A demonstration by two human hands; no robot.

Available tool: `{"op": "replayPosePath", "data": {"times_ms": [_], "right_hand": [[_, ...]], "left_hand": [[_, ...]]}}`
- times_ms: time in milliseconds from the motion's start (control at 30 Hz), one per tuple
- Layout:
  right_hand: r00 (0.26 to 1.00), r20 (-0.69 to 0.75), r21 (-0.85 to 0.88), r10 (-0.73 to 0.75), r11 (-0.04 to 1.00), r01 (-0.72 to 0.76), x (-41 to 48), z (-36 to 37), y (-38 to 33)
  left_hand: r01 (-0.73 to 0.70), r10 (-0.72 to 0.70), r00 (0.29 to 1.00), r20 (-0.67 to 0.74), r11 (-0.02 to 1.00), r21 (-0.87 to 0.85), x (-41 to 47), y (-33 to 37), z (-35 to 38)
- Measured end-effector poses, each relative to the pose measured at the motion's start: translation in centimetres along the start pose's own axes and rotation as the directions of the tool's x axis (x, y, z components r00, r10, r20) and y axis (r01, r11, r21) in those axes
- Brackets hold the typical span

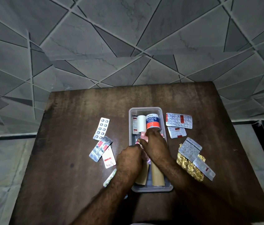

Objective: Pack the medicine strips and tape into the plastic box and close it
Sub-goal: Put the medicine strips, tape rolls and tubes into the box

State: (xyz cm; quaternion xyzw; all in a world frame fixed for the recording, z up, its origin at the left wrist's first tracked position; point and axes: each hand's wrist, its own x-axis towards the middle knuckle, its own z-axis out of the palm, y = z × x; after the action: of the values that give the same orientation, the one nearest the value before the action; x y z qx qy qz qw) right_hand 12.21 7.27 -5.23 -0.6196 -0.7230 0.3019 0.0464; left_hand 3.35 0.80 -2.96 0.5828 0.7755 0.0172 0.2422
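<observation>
A clear plastic box (145, 109) stands open mid-table. Inside at its far end lie a white tape roll (141, 124) and a can-shaped adhesive tape roll (152, 121) with blue and orange label. My right hand (155, 148) reaches into the box, fingertips touching the adhesive tape. My left hand (130, 158) is over the box's left wall, fingers closed on a pink medicine strip (144, 136). Two tan rolls (157, 176) lie at the box's near end. Loose strips lie left (101, 128) and right (179, 120) of the box.
The dark wooden table (73, 114) stands on a grey tiled floor. More strips (100, 148) lie left, with a white one (109, 157). At right are a small strip (176, 132), silver strips (190, 149) and a crumpled gold foil strip (190, 168). No lid is visible.
</observation>
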Motion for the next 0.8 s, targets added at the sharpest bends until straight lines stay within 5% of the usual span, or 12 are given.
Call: {"op": "replayPosePath", "data": {"times_ms": [167, 300, 400, 533, 633, 800], "right_hand": [[0.997, 0.055, -0.016, -0.055, 0.998, 0.056, -0.2, 0.2, 0.2], [0.987, 0.123, -0.050, -0.104, 0.993, 0.111, -0.4, 0.0, 0.4], [0.987, 0.100, 0.053, -0.122, 0.992, 0.117, -0.5, -1.1, 0.9], [0.992, -0.121, 0.218, -0.028, 0.974, 0.054, -0.1, -4.3, 3.1], [0.971, -0.216, 0.241, 0.106, 0.969, -0.052, 0.3, -6.4, 6.7], [0.968, 0.055, -0.004, 0.245, 0.969, -0.245, -0.2, -7.1, 13.5]], "left_hand": [[0.025, -0.057, 0.993, -0.105, 0.958, -0.285, -0.1, -1.9, 0.2], [0.104, -0.295, 0.933, -0.205, 0.768, -0.631, 0.0, -3.3, 0.2], [0.115, -0.421, 0.875, -0.241, 0.663, -0.740, 0.6, -5.5, 0.6], [0.248, -0.482, 0.835, -0.264, 0.760, -0.601, 1.6, -10.7, 1.3], [0.323, -0.423, 0.872, -0.248, 0.876, -0.358, 2.3, -14.4, 2.2], [0.340, -0.383, 0.914, -0.135, 0.904, -0.259, 2.6, -15.9, 2.4]]}}
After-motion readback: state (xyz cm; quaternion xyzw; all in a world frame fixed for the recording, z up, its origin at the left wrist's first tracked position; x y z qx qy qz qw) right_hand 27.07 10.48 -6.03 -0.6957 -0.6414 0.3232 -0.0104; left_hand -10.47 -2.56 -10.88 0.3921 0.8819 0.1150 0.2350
